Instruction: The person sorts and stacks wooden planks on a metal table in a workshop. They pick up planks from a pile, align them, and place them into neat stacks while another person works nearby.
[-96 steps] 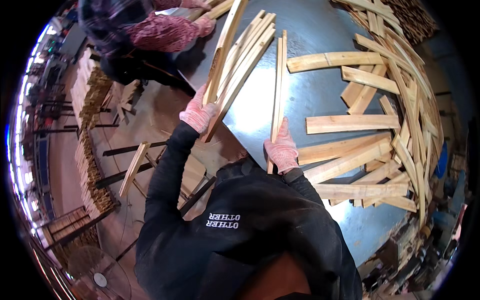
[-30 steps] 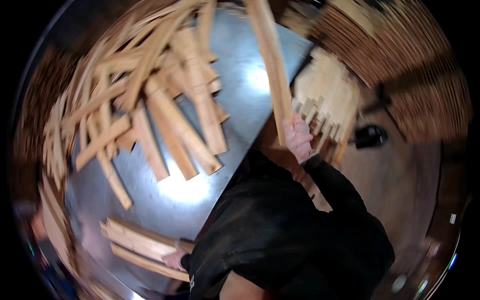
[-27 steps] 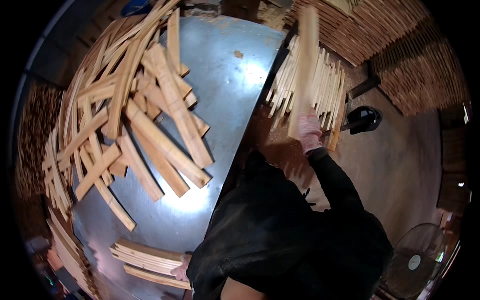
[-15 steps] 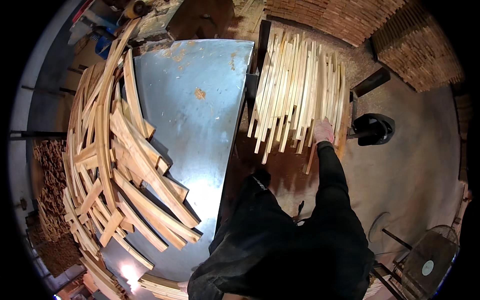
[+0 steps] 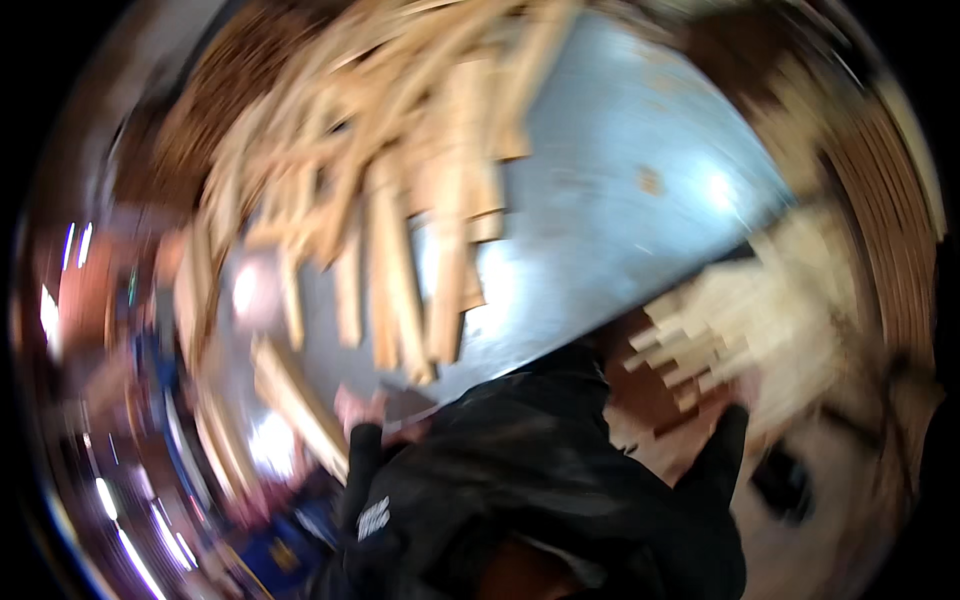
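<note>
Hands [image 5: 361, 408]: two, grip: cannot tell | slat bundle [image 5: 298, 408]: one, near left | stack [image 5: 785, 310]: one, near right

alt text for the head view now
A person's left hand is beside tan wooden strips on a grey metal table, the right hand by stacked pale wooden strips. Loose tan wooden boards lie heaped on the table; everything is blurred.

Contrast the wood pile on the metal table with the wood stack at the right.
The wood pile lies crisscrossed; the wood stack has strips lying roughly parallel. The wood pile rests on the metal table; the wood stack sits past its edge. Both are light-coloured wood.
</note>
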Action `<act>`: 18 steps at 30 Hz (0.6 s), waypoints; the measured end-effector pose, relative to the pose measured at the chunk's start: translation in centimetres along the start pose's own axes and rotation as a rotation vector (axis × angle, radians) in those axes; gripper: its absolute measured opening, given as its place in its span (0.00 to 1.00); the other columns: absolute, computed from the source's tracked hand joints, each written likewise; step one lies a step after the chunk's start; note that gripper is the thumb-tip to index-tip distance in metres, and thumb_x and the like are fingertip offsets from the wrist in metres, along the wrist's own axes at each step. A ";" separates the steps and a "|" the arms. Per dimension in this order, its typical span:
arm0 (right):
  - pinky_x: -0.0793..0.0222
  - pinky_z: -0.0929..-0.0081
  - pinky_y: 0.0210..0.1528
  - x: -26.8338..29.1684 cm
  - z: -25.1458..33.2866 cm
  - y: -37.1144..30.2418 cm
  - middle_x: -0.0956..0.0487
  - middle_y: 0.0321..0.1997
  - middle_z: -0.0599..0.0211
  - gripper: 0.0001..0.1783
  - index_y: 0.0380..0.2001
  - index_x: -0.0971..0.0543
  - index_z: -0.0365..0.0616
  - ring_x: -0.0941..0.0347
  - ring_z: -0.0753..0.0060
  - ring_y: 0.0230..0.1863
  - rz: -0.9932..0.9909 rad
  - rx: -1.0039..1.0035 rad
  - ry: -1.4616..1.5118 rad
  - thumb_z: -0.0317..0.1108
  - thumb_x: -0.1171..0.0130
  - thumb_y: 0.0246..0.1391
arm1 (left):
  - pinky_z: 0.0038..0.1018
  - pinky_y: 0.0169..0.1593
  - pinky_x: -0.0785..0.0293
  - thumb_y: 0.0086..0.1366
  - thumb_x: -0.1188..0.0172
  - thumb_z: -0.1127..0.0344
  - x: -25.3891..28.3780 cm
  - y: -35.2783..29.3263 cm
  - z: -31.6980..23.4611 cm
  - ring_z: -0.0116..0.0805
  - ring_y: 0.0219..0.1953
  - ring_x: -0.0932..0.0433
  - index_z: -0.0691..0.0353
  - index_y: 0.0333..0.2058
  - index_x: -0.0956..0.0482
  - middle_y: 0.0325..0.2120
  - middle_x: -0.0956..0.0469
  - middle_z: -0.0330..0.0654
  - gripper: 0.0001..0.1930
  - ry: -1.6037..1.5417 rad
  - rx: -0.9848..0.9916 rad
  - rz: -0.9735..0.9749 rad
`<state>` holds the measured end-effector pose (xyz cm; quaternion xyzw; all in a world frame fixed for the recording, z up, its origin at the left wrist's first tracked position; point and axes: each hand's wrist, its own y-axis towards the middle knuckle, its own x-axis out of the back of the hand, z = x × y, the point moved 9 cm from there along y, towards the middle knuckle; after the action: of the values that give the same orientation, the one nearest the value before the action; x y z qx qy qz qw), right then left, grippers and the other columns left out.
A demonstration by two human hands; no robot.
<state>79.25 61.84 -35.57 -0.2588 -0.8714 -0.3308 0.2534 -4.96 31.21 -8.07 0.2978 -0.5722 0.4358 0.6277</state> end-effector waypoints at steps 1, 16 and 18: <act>0.27 0.48 0.50 5.2 -0.2 2.9 0.23 0.45 0.46 0.15 0.42 0.24 0.41 0.24 0.53 0.43 -0.093 0.036 0.488 0.40 0.53 0.62 | 0.40 0.66 0.39 0.48 0.31 0.47 -0.6 -0.7 3.3 0.55 0.63 0.37 0.71 0.61 0.38 0.60 0.36 0.61 0.47 -0.067 0.093 -0.012; 0.50 0.63 0.71 96.8 1.3 -51.2 0.39 0.71 0.46 0.47 0.69 0.42 0.43 0.45 0.53 0.72 -0.332 2.255 1.288 0.54 0.39 0.52 | 0.38 0.60 0.32 0.56 0.32 0.55 -5.5 10.3 18.0 0.51 0.58 0.28 0.63 0.65 0.41 0.58 0.29 0.57 0.42 -1.053 0.419 -0.079; 0.51 0.58 0.71 97.6 7.0 -57.4 0.39 0.69 0.39 0.54 0.71 0.49 0.44 0.45 0.47 0.72 -0.466 2.101 1.038 0.59 0.40 0.49 | 0.39 0.61 0.33 0.54 0.31 0.53 -4.9 15.6 19.3 0.53 0.59 0.30 0.62 0.66 0.43 0.60 0.33 0.57 0.45 -0.840 0.394 -0.129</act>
<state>-30.14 57.27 -5.90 0.4040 -0.5353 0.4406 0.5967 -27.51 20.26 -11.58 0.5969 -0.6633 0.3381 0.2991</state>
